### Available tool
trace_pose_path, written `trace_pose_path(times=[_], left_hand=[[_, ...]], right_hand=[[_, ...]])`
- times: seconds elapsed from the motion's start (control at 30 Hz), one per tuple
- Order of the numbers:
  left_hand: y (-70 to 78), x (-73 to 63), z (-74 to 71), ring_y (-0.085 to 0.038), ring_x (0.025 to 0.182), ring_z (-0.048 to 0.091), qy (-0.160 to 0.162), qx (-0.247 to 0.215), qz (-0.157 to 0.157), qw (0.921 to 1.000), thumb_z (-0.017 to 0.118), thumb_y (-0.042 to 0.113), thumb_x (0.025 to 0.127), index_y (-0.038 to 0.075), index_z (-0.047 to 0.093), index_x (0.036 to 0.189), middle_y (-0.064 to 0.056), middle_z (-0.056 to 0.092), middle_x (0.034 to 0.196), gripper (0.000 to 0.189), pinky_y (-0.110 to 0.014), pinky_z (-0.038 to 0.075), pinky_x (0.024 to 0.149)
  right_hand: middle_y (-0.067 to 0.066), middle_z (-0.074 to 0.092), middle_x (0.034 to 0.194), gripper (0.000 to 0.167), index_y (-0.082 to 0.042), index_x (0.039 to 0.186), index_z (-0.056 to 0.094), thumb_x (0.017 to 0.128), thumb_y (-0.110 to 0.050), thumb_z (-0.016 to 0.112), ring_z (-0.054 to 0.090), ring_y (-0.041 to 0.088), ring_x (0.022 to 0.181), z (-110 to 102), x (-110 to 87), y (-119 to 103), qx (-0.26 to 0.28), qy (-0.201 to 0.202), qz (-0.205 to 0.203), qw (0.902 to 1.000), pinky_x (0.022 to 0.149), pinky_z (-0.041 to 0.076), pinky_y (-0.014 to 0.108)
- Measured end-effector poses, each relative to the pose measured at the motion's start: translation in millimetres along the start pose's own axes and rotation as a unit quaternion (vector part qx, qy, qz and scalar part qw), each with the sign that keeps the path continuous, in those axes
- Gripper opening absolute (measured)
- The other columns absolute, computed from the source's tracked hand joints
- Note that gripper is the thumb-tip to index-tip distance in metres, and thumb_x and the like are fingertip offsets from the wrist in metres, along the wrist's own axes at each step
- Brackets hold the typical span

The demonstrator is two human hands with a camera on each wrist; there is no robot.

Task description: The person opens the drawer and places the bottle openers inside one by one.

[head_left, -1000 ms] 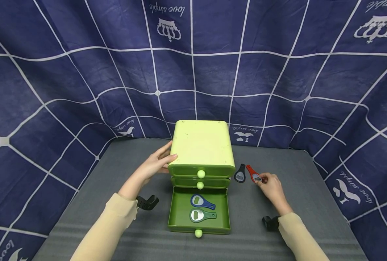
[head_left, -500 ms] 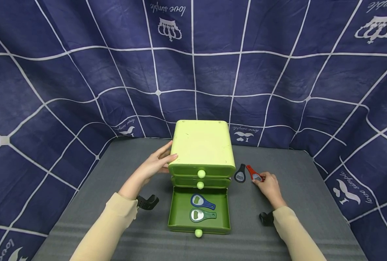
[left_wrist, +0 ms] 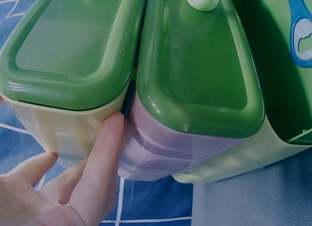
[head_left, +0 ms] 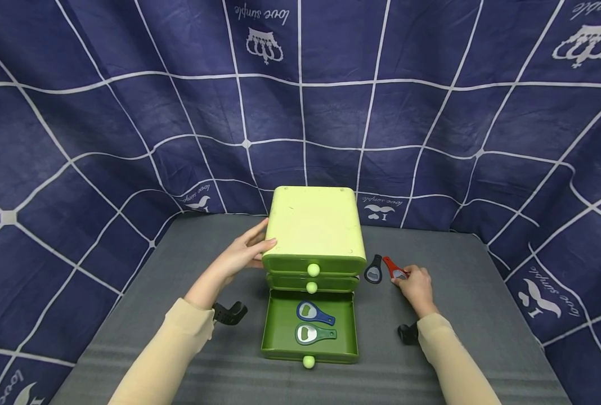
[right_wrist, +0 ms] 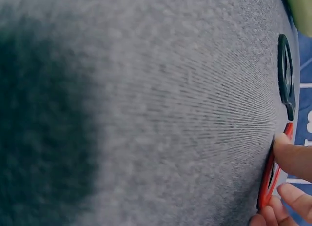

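Note:
My left hand (head_left: 237, 256) rests against the left side of a small drawer cabinet (head_left: 314, 219) with a pale yellow-green top. In the left wrist view its fairly straight fingers (left_wrist: 100, 172) touch the cabinet wall. The bottom drawer (head_left: 280, 351) is pulled out. A blue bottle opener (head_left: 323, 318) and a green bottle opener (head_left: 326, 334) lie inside it. On the table to the right, my right hand (head_left: 417, 287) pinches a red bottle opener (head_left: 389, 263) between thumb and fingers; the right wrist view shows it lying close to the cloth. A black bottle opener (head_left: 376, 261) lies beside it.
The two upper drawers, with round knobs (head_left: 313, 270), are pushed in. Grey cloth (head_left: 204, 360) covers the table. A dark blue curtain (head_left: 331, 112) with white lines hangs behind and at both sides. Each wrist wears a black strap (head_left: 229, 313).
My right wrist and forearm have swung slightly left, and the fingers have shifted their grip around the wide end of the red bottle opener. The left hand and the drawers stay put.

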State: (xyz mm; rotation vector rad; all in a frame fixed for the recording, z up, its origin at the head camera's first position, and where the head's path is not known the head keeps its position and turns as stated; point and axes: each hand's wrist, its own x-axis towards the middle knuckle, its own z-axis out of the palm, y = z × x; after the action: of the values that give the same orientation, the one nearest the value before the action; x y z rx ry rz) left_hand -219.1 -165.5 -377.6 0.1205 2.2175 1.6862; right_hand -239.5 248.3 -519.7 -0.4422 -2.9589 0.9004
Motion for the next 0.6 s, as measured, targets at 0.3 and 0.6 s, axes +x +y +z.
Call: trace_pose_path(times=[0.3, 0.6], left_hand=[[0.2, -1.4, 0.0, -0.023, 0.100, 0.068, 0.002, -0.003, -0.002, 1.0000, 0.062, 0.044, 0.096, 0.035, 0.013, 0.159, -0.012, 0.030, 0.160, 0.080, -0.042, 0.055, 0.095], [0.1, -1.5, -0.5, -0.024, 0.101, 0.068, 0.000, 0.004, 0.003, 1.0000, 0.061, 0.045, 0.096, 0.033, 0.012, 0.159, -0.014, 0.027, 0.161, 0.081, -0.043, 0.055, 0.096]], right_hand=[[0.034, 0.053, 0.112, 0.053, 0.013, 0.114, 0.054, 0.081, -0.020, 0.079, 0.046, 0.041, 0.102, -7, 2.3, 1, 0.022, -0.046, 0.054, 0.9972, 0.089, 0.042, 0.052], [0.018, 0.067, 0.088, 0.031, 0.008, 0.101, 0.063, 0.085, -0.016, 0.075, 0.060, 0.021, 0.073, -14, -8.0, 16, 0.082, -0.053, 0.037, 0.9945, 0.057, 0.046, 0.028]])
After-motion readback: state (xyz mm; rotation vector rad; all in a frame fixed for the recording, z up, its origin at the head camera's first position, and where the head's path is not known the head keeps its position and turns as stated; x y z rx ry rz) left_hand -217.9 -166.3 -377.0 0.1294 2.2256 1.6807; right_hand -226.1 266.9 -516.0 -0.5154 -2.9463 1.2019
